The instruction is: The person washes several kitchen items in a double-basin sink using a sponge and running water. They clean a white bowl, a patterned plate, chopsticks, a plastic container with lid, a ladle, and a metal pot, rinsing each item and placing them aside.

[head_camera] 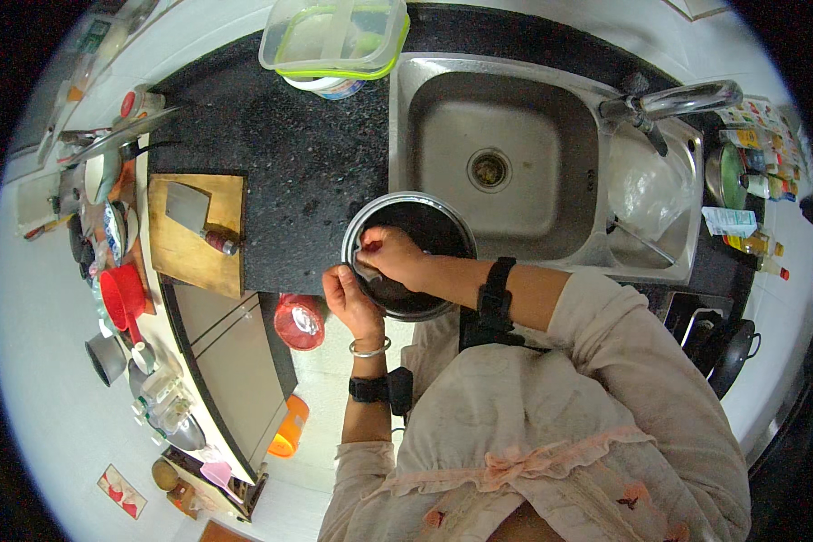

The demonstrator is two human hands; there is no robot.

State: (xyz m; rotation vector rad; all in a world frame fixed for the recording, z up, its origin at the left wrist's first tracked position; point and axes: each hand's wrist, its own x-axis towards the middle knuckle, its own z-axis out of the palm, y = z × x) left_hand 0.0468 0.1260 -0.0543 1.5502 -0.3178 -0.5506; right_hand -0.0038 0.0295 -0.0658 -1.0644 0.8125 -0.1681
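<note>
A round dark pot with a shiny metal rim (462, 223) stands at the counter's front edge, partly over the sink's left front corner. My left hand (353, 301) grips the rim on its left side, thumb on top. My right hand (393, 256) is inside the pot near the left wall, fingers pinched together at a small greyish, shiny piece (368, 272) that I cannot identify. The pot's inside is dark, and my right forearm hides part of it.
Behind the pot is a steel sink (501, 129) with a faucet (684, 101). A cleaver (190, 206) lies on a wooden cutting board (162, 251) at left. Stacked plastic containers (335, 40) stand at the back. A red basin (299, 324) and an orange bucket (290, 428) are below.
</note>
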